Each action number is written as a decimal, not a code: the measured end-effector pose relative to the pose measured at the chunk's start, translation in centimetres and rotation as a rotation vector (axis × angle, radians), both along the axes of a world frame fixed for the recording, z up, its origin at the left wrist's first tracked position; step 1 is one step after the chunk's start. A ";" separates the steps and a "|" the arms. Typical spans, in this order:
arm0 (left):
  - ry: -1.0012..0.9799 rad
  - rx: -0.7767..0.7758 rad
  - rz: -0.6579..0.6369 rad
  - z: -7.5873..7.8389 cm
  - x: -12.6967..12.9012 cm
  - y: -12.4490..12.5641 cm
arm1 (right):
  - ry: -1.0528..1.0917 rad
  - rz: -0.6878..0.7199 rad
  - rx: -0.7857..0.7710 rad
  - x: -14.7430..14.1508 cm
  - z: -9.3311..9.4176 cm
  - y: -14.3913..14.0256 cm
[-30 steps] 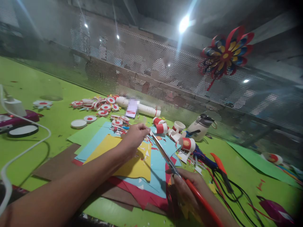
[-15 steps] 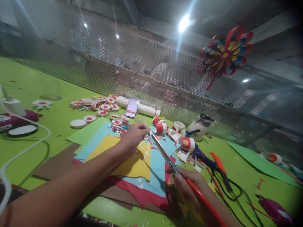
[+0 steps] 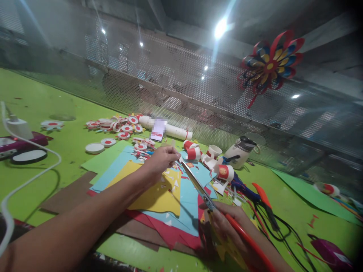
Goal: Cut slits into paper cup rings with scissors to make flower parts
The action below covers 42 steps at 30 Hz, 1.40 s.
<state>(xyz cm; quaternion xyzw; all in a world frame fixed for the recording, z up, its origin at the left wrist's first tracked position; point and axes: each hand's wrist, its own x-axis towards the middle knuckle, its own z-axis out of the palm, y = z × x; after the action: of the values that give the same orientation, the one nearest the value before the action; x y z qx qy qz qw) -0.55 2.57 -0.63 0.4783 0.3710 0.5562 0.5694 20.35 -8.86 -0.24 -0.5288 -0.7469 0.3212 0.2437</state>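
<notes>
My right hand (image 3: 227, 223) grips red-handled scissors (image 3: 208, 202), their long metal blades pointing up and away from me. The blades look nearly closed, and their tips reach my left hand (image 3: 164, 160). That hand is closed in a pinch, thumb against fingers, on a small white piece (image 3: 180, 159) whose kind is too small to make out. Beneath the hands lie stacked coloured sheets: a yellow sheet (image 3: 159, 200) with paper scraps on it, over a light blue sheet (image 3: 188, 215) and a red sheet (image 3: 170, 234).
Red-and-white paper cups (image 3: 225, 172), some cut, lie beyond the scissors. Round red-and-white paper pieces (image 3: 126, 129) are heaped farther back beside a phone (image 3: 158, 130). An orange-and-blue glue gun (image 3: 262, 196) and cables lie right. A perforated metal screen (image 3: 170, 75) borders the table.
Both hands and the scissors keep almost the same place. The view has shifted very slightly. Behind the screen, a blurred figure has gone from its spot and two small lights show there.
</notes>
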 end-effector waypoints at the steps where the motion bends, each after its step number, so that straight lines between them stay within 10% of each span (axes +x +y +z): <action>1: -0.002 0.002 -0.011 0.1 0.0 -0.1 | -0.013 0.006 -0.019 0.0 0.2 -0.1; 42: 0.001 -0.051 -0.032 0.8 -0.1 -0.9 | -0.016 0.027 -0.009 -0.4 0.1 0.1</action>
<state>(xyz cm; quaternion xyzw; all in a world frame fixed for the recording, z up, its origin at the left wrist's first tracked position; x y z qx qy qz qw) -0.65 1.69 0.16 0.4699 0.3778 0.5371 0.5899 19.98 -8.73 -0.12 -0.5223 -0.7545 0.3235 0.2310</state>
